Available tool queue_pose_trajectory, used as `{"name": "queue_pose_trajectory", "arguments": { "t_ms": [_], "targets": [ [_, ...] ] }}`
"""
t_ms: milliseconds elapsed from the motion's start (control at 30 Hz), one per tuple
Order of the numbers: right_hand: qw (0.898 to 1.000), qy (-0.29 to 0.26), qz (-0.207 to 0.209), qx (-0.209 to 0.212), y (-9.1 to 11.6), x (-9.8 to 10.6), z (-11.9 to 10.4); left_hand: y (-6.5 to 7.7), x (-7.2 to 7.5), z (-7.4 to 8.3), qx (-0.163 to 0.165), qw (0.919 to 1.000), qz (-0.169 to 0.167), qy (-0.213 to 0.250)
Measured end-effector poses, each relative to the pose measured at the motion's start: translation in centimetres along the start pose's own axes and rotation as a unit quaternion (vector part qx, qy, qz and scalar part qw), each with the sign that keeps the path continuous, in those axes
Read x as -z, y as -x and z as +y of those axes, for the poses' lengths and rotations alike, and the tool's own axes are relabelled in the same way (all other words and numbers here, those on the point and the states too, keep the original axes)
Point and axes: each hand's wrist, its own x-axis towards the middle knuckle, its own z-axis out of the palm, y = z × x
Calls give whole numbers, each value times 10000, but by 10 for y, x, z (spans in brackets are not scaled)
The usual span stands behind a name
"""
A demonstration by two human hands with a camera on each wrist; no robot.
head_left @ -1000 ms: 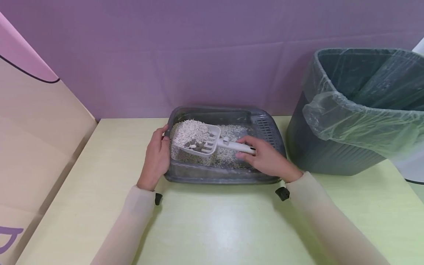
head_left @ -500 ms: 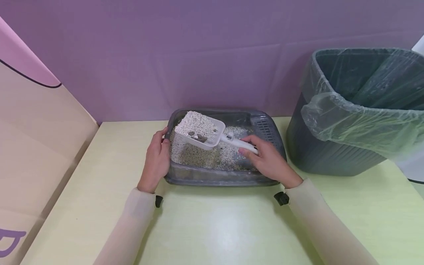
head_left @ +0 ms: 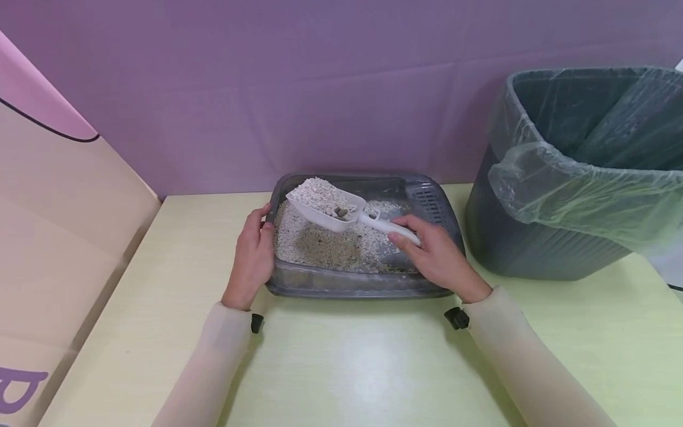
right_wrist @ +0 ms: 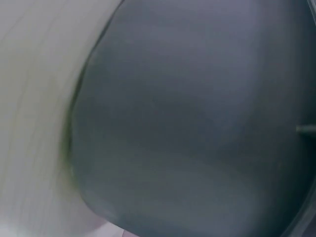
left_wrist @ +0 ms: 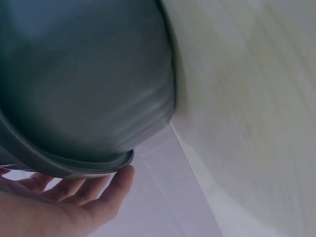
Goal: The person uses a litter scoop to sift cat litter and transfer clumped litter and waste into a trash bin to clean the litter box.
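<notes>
A grey litter box (head_left: 363, 284) sits on the table, its floor covered with pale pellet litter (head_left: 290, 240). At its left end my left hand (head_left: 253, 255) holds the rim; in the left wrist view the fingers (left_wrist: 116, 192) lie along the rim's edge. My right hand (head_left: 434, 252) grips the handle of a white litter scoop (head_left: 328, 221) over the box. Litter is heaped in the scoop towards its tip, and a few darker clumps (head_left: 340, 212) lie near the handle end. In the right wrist view the box's outer wall (right_wrist: 182, 118) fills most of the picture and hides that hand.
A tall dark grey trash bin (head_left: 525, 231) lined with a clear bag (head_left: 565, 193) stands right of the box. Behind runs a purple backdrop (head_left: 341, 107). A slotted grate (head_left: 427, 201) is at the box's right end, and the pale table (head_left: 352, 362) extends in front.
The scoop has tilted, with its side wall now facing me, and moved slightly right and back. The clumps have slid towards the handle. My left hand stays on the rim.
</notes>
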Motion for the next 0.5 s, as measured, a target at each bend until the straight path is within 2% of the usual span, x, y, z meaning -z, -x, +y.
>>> {"name": "queue_pose_trajectory", "arguments": {
  "t_ms": [267, 500],
  "targets": [
    [9987, 134, 485, 67, -1, 0, -6, -1, 1, 2, 30, 10000, -12, -16],
    [9971, 266, 701, 119, 1, -2, -4, 0, 0, 2, 87, 9999, -58, -19]
  ]
}}
